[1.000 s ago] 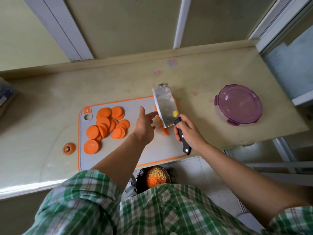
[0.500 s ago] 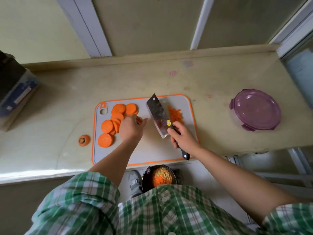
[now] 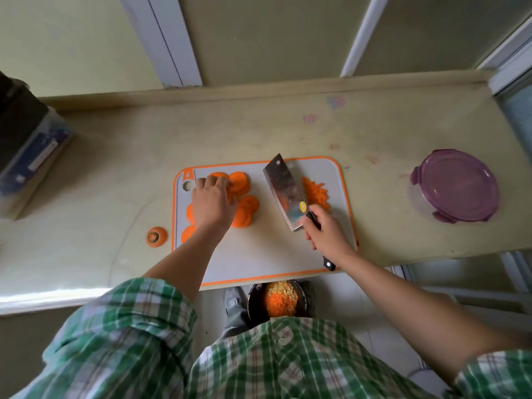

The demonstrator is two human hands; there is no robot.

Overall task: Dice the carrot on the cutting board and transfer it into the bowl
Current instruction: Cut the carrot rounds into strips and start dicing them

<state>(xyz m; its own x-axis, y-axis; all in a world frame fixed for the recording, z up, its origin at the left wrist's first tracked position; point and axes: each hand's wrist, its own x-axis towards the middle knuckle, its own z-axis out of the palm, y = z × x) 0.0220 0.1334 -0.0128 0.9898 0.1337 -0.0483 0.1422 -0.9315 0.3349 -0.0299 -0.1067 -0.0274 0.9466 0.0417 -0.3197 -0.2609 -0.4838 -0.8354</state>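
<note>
Partly done: the bowl (image 3: 277, 298) holds dice and a diced pile (image 3: 316, 192) lies on the cutting board (image 3: 259, 254). Many carrot slices (image 3: 245, 209) lie uncut there, the left hand (image 3: 211, 201) pinching some; the right hand (image 3: 325, 232) grips the cleaver (image 3: 286, 190)

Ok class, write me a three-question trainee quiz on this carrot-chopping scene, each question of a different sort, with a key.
1. True or false: the right hand grips the steel cleaver with a black handle.
2. Multiple choice: the left hand has its curled fingers on A) the round orange carrot slices; B) the purple lidded container; C) the black bowl.
3. Fill in: on the grey, orange-rimmed cutting board, the pile of chopped carrot lies on the cleaver's ____ side (the person's left or right).

Key: 1 true; 2 A; 3 right.
</note>
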